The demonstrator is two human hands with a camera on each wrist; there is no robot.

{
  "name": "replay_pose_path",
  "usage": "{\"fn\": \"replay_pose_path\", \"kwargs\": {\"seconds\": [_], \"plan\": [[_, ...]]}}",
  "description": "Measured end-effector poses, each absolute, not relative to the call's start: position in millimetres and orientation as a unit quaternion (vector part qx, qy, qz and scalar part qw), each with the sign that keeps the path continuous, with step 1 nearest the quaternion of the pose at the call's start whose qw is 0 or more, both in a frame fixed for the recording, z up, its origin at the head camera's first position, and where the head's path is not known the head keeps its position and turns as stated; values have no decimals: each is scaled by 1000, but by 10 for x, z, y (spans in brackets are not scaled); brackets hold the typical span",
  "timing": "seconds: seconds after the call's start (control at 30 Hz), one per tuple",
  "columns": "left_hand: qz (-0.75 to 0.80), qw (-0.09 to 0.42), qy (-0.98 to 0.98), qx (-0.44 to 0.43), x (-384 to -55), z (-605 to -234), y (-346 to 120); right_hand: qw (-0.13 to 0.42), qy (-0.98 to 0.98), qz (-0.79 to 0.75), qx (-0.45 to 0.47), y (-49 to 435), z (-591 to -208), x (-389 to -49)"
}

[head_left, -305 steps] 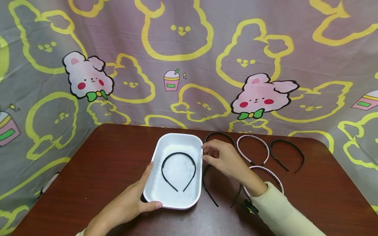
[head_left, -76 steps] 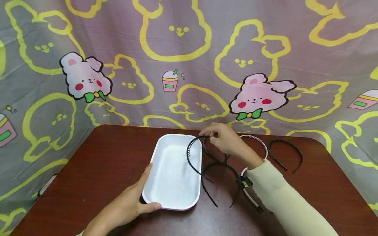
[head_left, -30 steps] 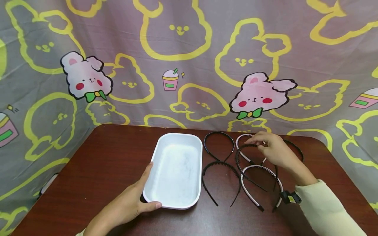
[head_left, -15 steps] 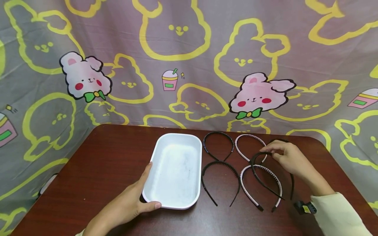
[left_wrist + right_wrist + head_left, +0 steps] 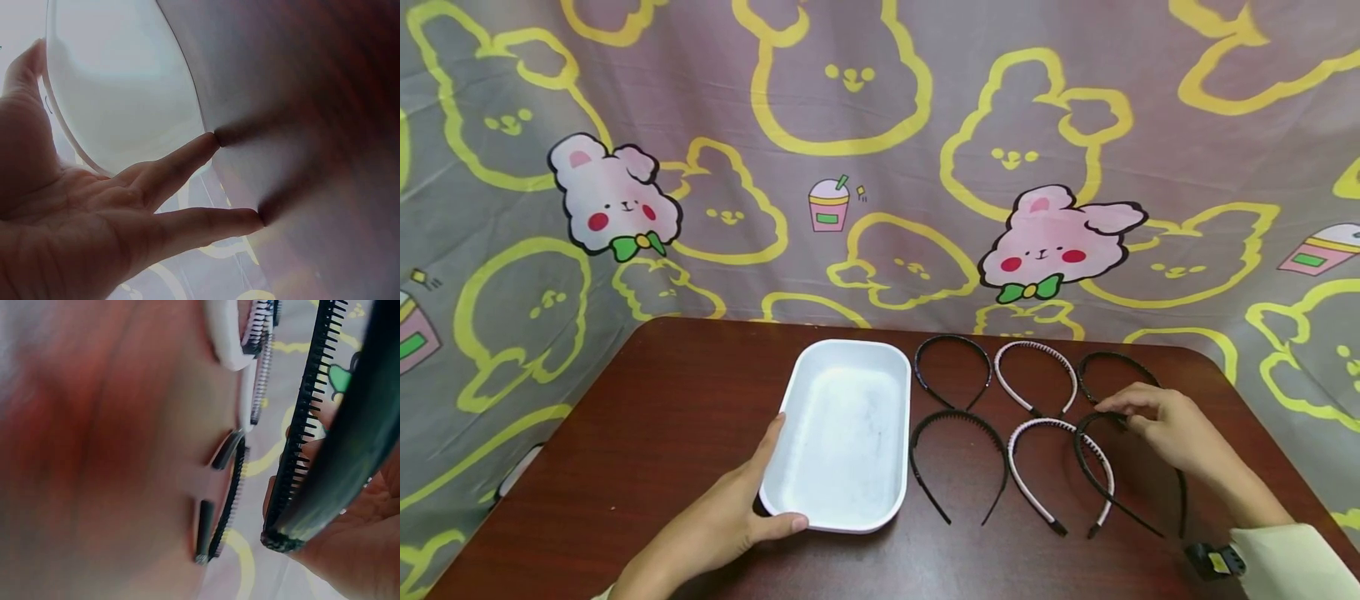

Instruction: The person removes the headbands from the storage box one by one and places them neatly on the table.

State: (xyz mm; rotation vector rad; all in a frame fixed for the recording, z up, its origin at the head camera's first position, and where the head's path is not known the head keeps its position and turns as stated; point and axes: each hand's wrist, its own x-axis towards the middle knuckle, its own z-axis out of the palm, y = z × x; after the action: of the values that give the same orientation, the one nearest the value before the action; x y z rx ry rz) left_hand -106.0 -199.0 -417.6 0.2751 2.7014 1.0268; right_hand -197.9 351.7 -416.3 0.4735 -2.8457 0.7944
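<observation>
My left hand [image 5: 722, 508] holds the near left corner of a white tray [image 5: 850, 450], thumb on the near rim and a finger along the side. In the left wrist view, two straight fingers of that hand [image 5: 112, 225] reach down to the table beside the tray [image 5: 125, 75]. My right hand [image 5: 1187, 433] pinches a black toothed headband [image 5: 1077, 437] by the top of its arch, at the right of the table. The held headband [image 5: 309, 406] looms close in the right wrist view, its teeth showing. Nothing lies in the tray.
Right of the tray lie two black headbands, one behind [image 5: 917, 371] and one in front [image 5: 958, 412]. Two pale pink headbands, back [image 5: 1037, 344] and front [image 5: 1015, 467], follow. Another black headband [image 5: 1112, 354] lies at far right. A patterned curtain [image 5: 880, 183] hangs behind the table [image 5: 700, 392].
The black headband lay in the tray at first, then my right hand lifted it out. That hand has carried it rightward past the others and toward me. The left hand stays on the tray.
</observation>
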Motion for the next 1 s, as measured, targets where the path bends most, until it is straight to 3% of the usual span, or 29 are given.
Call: {"fn": "replay_pose_path", "kwargs": {"seconds": [1.0], "plan": [[343, 111, 928, 98, -1056, -4185, -1996, 58, -957, 252, 129, 3977, -4392, -1866]]}}
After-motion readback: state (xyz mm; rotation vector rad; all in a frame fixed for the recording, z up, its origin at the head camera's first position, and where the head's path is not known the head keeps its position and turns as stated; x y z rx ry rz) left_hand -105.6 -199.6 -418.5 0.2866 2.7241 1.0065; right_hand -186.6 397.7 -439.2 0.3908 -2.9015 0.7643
